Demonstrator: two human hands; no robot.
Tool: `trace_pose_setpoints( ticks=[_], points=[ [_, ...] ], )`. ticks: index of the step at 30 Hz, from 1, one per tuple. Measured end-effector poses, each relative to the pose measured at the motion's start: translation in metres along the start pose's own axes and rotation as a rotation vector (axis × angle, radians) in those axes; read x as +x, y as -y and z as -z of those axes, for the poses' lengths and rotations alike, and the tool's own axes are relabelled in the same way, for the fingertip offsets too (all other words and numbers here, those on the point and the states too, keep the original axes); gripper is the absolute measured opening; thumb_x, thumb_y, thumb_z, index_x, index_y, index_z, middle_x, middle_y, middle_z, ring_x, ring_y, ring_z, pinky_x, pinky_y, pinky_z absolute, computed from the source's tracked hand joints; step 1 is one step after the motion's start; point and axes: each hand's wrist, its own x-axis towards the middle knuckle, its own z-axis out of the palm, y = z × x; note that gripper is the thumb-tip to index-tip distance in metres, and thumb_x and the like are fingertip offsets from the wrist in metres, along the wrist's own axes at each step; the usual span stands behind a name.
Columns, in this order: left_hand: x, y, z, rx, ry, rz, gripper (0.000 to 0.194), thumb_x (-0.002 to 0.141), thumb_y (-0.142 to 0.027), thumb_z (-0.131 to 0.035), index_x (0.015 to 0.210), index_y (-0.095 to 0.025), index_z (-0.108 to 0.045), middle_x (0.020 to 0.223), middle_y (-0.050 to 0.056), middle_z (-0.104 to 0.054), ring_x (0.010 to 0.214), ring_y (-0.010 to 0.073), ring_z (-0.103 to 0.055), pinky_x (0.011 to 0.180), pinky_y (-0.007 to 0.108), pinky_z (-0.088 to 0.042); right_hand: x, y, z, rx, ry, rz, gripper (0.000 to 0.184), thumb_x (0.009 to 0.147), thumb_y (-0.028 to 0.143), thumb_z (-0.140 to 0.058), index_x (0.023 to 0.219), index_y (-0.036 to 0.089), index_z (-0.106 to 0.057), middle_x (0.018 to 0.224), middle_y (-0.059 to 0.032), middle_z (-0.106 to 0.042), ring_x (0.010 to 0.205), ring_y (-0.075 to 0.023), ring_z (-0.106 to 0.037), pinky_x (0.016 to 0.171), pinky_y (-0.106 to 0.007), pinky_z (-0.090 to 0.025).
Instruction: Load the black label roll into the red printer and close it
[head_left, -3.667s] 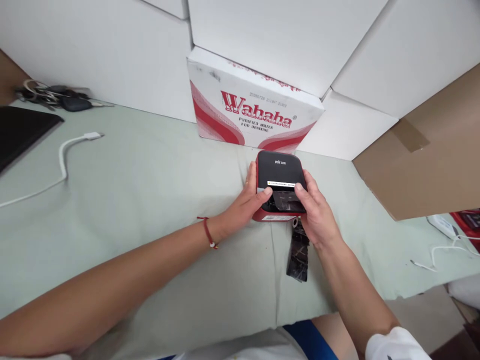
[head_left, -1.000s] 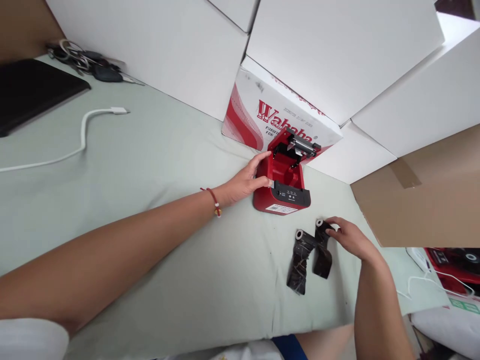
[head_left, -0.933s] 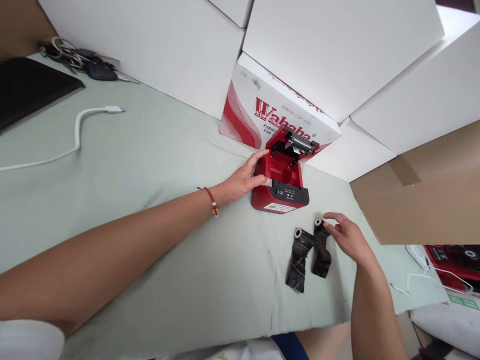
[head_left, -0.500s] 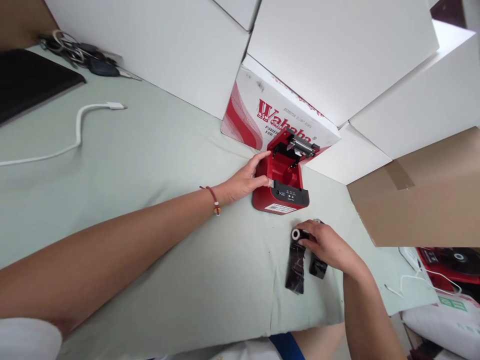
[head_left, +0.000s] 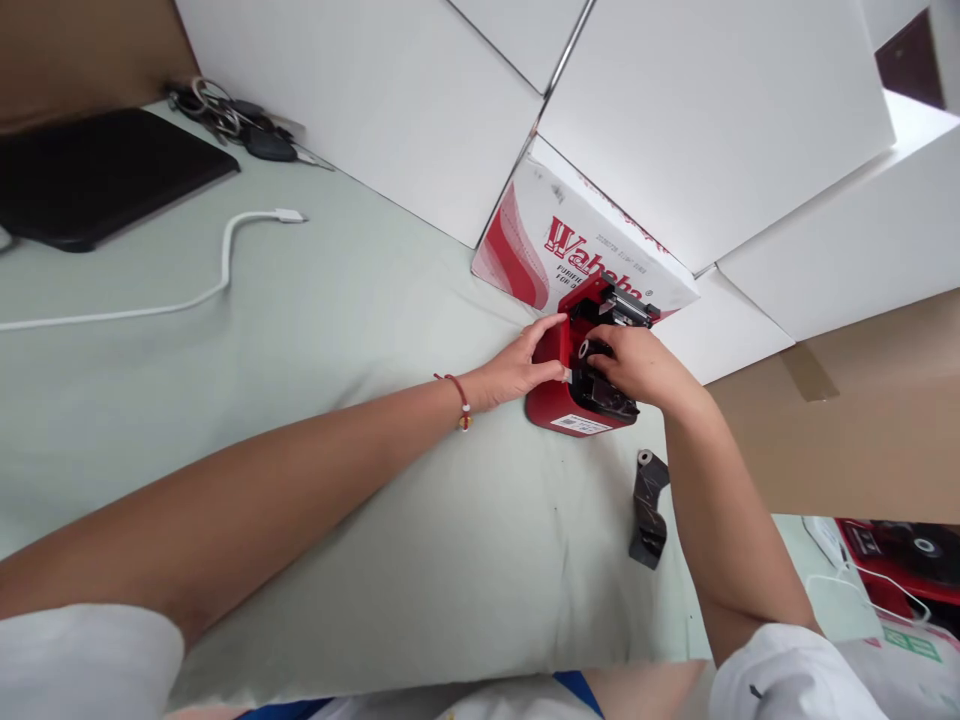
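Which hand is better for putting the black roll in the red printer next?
Probably the right hand: it holds the black roll at the open red printer, while the left hand is spread against the printer's side.

held roll (head_left: 584, 350) partly hidden

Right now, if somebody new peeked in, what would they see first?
Probably the red machine in the middle, its lid up, with the left hand on its side and the right hand holding a black roll at the opening. Next might be the red-and-white Wahaha box behind it. Then another roll, lying on the cloth beside the right forearm.
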Motion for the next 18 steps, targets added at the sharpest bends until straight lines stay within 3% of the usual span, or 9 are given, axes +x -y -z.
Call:
trace_pose_setpoints(
  ticks=[7, 10, 12, 14, 16, 18],
  points=[
    [0.004, 0.007, 0.0, 0.035, -0.017, -0.007, 0.099, 0.079, -0.033, -0.08, 0.171, -0.028, -0.044, 0.179, 0.013, -0.043, 0.167, 0.0393, -0.039, 0.141, 0.062, -0.031, 0.027, 0.004, -0.015, 0.101, -0.008, 0.05, 0.039, 0.096, 0.006, -0.067, 0.131, 0.014, -0.08, 0.131, -0.0186, -0.083, 0.118, -0.0327, -0.078, 0.098, -0.037, -0.056],
    [0.005, 0.011, 0.001, 0.021, -0.013, -0.034, 0.097, 0.079, -0.034, -0.082, 0.169, -0.03, -0.047, 0.174, 0.012, -0.049, 0.167, 0.0404, -0.04, 0.14, 0.064, -0.033, 0.018, -0.005, -0.023, 0.211, -0.048, 0.094, 0.038, 0.1, 0.01, -0.066, 0.135, 0.017, -0.078, 0.137, -0.0149, -0.081, 0.12, -0.0285, -0.078, 0.105, -0.038, -0.059],
    [0.004, 0.013, 0.002, 0.01, -0.012, -0.057, 0.094, 0.08, -0.034, -0.082, 0.168, -0.033, -0.049, 0.172, 0.01, -0.053, 0.166, 0.0404, -0.041, 0.14, 0.065, -0.033, -0.003, -0.012, -0.028, 0.397, -0.163, 0.122, 0.035, 0.106, 0.021, -0.063, 0.138, 0.021, -0.077, 0.137, -0.0114, -0.082, 0.113, -0.0256, -0.081, 0.102, -0.04, -0.062],
    [0.004, 0.015, 0.003, 0.001, -0.006, -0.068, 0.093, 0.082, -0.035, -0.083, 0.168, -0.035, -0.049, 0.172, 0.009, -0.054, 0.166, 0.0401, -0.043, 0.14, 0.065, -0.034, -0.034, -0.015, -0.038, 0.574, -0.364, 0.141, 0.033, 0.111, 0.033, -0.06, 0.139, 0.025, -0.076, 0.133, -0.0087, -0.083, 0.105, -0.0242, -0.082, 0.098, -0.042, -0.065],
    [0.004, 0.016, 0.003, -0.01, 0.005, -0.07, 0.093, 0.083, -0.035, -0.082, 0.169, -0.035, -0.046, 0.173, 0.009, -0.052, 0.165, 0.0394, -0.044, 0.139, 0.065, -0.035, -0.065, -0.012, -0.056, 0.597, -0.607, 0.182, 0.032, 0.113, 0.037, -0.06, 0.14, 0.029, -0.075, 0.134, -0.0084, -0.082, 0.114, -0.0255, -0.081, 0.103, -0.044, -0.065],
    [0.004, 0.016, 0.004, -0.016, 0.018, -0.067, 0.093, 0.085, -0.036, -0.081, 0.17, -0.034, -0.043, 0.175, 0.01, -0.051, 0.164, 0.0384, -0.047, 0.139, 0.064, -0.036, -0.088, -0.004, -0.082, 0.5, -0.77, 0.278, 0.033, 0.112, 0.031, -0.063, 0.144, 0.031, -0.073, 0.139, -0.01, -0.081, 0.128, -0.0279, -0.076, 0.111, -0.048, -0.061]
  ],
)
